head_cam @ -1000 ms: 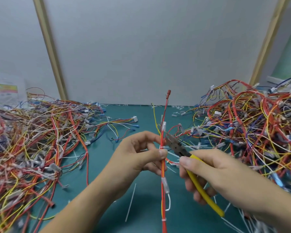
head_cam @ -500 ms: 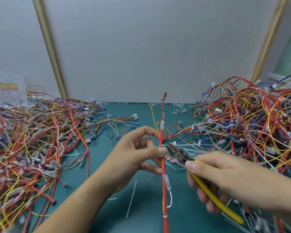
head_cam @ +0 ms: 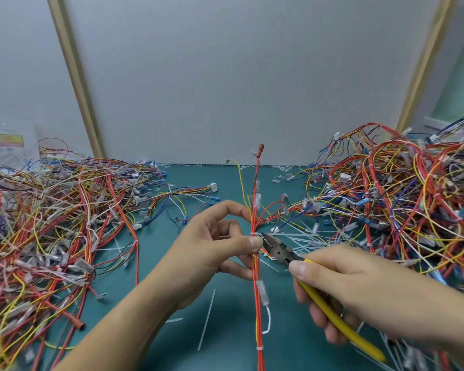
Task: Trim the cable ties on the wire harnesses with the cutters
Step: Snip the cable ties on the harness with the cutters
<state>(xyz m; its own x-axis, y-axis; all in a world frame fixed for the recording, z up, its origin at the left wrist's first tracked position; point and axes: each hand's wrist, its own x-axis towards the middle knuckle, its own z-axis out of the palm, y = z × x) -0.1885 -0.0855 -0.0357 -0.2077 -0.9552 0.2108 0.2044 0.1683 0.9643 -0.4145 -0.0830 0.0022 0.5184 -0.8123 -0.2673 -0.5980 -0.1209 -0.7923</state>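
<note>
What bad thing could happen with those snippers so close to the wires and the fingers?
The tip of the cutters sits right beside the white cable tie on the red harness; it might nick a wire instead of the tie.
The left hand pinches the harness with its thumb just below that tip, so the thumb could get snipped.
A cut tail may fly off, like the loose tie tail lying on the mat.

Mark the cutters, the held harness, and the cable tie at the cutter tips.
cutters (head_cam: 279, 250), head view, metal head near the pivot.
harness (head_cam: 258, 330), head view, red wires low in the frame.
cable tie (head_cam: 253, 233), head view, white band round the harness.
</note>
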